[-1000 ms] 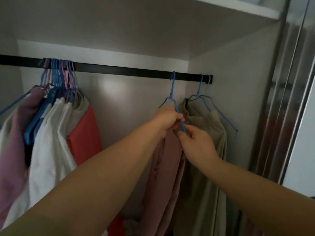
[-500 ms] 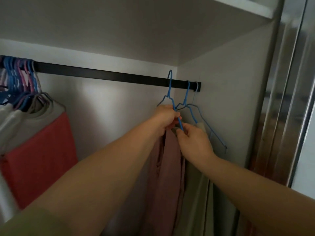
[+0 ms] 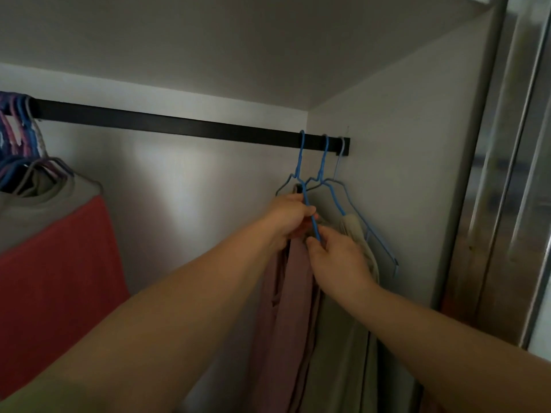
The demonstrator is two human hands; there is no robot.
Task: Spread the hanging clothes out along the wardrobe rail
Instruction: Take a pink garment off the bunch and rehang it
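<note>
A black wardrobe rail (image 3: 179, 126) runs from the left edge to the right wall. Near its right end hang three wire hangers. The leftmost blue hanger (image 3: 301, 162) carries a dusty pink garment (image 3: 292, 293). My left hand (image 3: 290, 216) grips that hanger's shoulder, and my right hand (image 3: 334, 257) pinches its lower wire just below. A beige garment (image 3: 357, 242) hangs behind on the second blue hanger (image 3: 323, 162). A dense bunch of hangers (image 3: 18, 135) with a grey top and a red garment (image 3: 56, 278) crowds the rail's far left.
The wardrobe's right side wall (image 3: 402, 144) stands close behind the right-hand hangers. A shelf underside (image 3: 238, 40) lies above the rail. A metal sliding door frame (image 3: 489, 174) rises at the right. A long stretch of bare rail separates the two groups.
The pink garment's hanger has slid right along the rail, closing on the two hangers by the wall. Both hands kept their hold. The view turned right, pushing the left bunch to the edge.
</note>
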